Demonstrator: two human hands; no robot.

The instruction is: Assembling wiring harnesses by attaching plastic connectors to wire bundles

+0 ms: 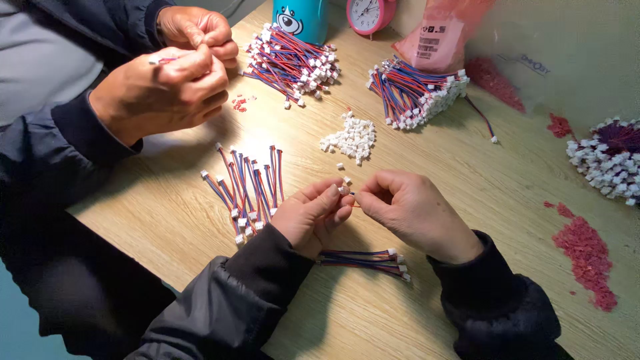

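My left hand (312,213) pinches a small white connector (344,190) between thumb and forefinger. My right hand (413,212) meets it from the right, its fingertips closed on a thin wire end at the connector. Under my wrists lies a short bundle of red, blue and black wires (363,260) with white plugs. To the left of my left hand, several finished wire leads (245,187) lie spread on the wooden table (467,167). A small heap of loose white connectors (350,139) sits just beyond my hands.
Another person's two hands (175,70) work at the upper left. Big wire bundles (290,63) (417,92) (610,157) lie at the back and right. Red plastic bits (587,253) form piles at right. A teal cup (301,17), a pink clock (370,13) and a pink bag (437,37) stand at the back.
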